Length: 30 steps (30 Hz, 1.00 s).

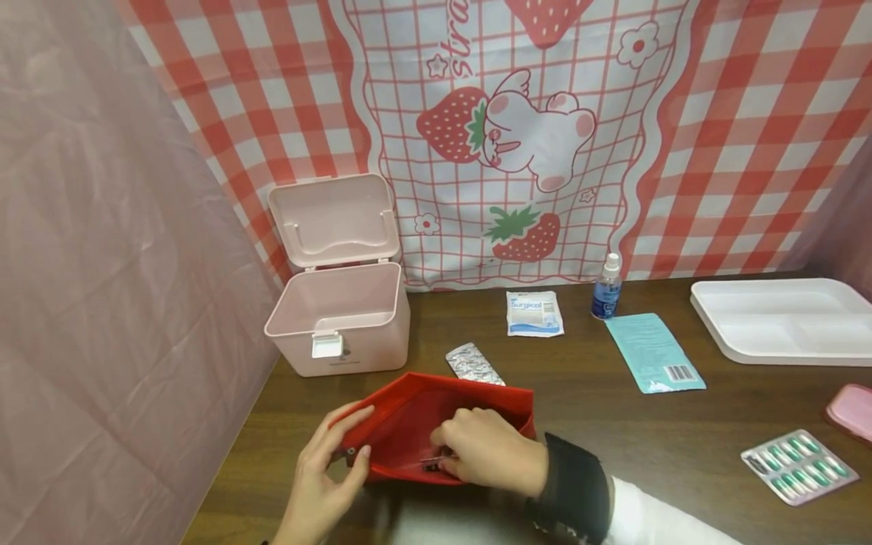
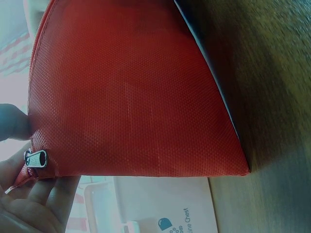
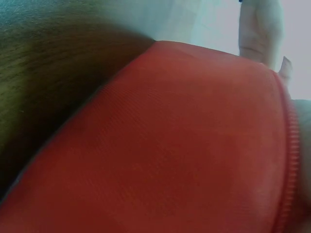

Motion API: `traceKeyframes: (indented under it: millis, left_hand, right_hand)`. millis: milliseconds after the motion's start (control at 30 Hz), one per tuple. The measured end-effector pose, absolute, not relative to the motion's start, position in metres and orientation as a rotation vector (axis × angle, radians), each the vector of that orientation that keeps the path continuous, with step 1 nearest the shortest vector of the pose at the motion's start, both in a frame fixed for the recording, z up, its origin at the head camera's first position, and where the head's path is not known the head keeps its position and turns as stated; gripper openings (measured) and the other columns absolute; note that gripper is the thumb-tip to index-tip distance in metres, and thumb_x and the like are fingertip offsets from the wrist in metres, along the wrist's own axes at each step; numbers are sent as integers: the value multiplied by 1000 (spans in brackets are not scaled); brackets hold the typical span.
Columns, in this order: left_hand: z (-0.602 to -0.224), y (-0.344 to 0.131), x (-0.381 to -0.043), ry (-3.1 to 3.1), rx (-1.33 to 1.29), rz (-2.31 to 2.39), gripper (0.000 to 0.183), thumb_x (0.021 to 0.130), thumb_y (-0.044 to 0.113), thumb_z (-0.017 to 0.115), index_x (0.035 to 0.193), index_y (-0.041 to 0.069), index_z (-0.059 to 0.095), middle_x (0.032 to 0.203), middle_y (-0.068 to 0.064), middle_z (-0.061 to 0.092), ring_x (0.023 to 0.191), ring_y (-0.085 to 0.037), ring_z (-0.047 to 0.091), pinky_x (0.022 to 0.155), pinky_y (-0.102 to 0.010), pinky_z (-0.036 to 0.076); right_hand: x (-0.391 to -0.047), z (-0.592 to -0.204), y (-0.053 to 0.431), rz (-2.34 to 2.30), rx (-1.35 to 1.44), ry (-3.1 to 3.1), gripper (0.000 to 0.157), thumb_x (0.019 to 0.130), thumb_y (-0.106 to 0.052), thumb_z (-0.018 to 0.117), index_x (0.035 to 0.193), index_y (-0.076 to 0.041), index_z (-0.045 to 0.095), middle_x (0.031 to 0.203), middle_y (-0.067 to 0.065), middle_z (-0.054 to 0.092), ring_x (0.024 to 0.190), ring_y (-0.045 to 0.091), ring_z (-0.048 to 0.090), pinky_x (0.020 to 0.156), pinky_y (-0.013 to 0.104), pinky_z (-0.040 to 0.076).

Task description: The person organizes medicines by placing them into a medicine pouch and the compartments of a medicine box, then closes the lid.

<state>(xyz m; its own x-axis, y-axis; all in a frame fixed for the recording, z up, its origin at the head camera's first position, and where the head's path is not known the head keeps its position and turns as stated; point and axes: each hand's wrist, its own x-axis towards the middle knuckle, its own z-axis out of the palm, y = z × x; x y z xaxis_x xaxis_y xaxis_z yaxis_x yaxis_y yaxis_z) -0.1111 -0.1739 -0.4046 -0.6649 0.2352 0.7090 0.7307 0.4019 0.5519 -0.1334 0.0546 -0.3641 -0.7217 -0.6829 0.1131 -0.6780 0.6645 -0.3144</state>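
A red zippered pouch (image 1: 402, 439) stands on the table with its mouth spread wide. My left hand (image 1: 323, 473) grips its left end, thumb on the near side and fingers on the far side, by the metal zipper pull (image 2: 37, 158). My right hand (image 1: 487, 450) reaches into the pouch with curled fingers. It pinches a small shiny metal tool (image 1: 432, 463) whose kind is mostly hidden. In the right wrist view, the pouch's red side (image 3: 184, 136) covers most of the picture and hides the right fingers.
Behind the pouch are an open pink medicine chest (image 1: 361, 344), a silver blister pack (image 1: 474, 363) and a surgical packet (image 1: 534, 314). Rightward stand a blue spray bottle (image 1: 606, 288), a teal packet (image 1: 655, 353), a white divided tray (image 1: 770, 354), green-white capsules (image 1: 800, 467) and a pink case (image 1: 851, 411).
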Motion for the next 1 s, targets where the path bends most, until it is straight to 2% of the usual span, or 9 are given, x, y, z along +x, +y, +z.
traceKeyframes:
  millis: [167, 433, 533, 767, 1000]
  left_hand:
    - [-404, -174, -111, -2118, -828, -1221, 55, 65, -19, 65, 118, -2, 57, 119, -17, 54, 101, -10, 57, 72, -14, 50]
    - [-403, -174, -111, -2121, -829, -1220, 56, 66, -19, 65, 118, -2, 57, 120, -17, 53, 102, -10, 57, 72, -14, 50]
    - [-403, -174, -111, -2123, -829, -1225, 56, 65, -20, 65, 118, -3, 57, 120, -17, 53, 102, -10, 57, 72, -14, 50]
    - [-404, -174, -112, -2113, -835, -1227, 56, 65, -21, 64, 117, -3, 57, 119, -18, 53, 101, -10, 57, 73, -14, 50]
    - [-403, -174, -112, -2099, -846, -1228, 56, 65, -20, 64, 118, -3, 57, 119, -17, 54, 102, -12, 58, 73, -15, 51]
  right_hand:
    - [-127, -351, 59, -596, -1251, 2899, 4, 80, -21, 67, 77, -20, 65, 61, -13, 55, 52, 0, 43, 50, 16, 37]
    - [-119, -322, 73, -778, -1295, 3000, 6, 83, -22, 65, 87, -18, 67, 78, -9, 66, 68, 0, 58, 64, 19, 50]
    - [-120, -315, 79, -821, -1312, 3079, 7, 82, -20, 66, 88, -17, 68, 80, -9, 67, 69, 2, 60, 63, 20, 51]
    - [-134, -301, 98, -956, -1244, 3165, 10, 80, -12, 66, 90, -13, 67, 82, -5, 68, 70, 4, 61, 60, 19, 51]
    - [-164, -307, 121, -1040, -1063, 3172, 14, 80, -9, 68, 93, -10, 67, 82, -3, 68, 73, 7, 61, 64, 25, 52]
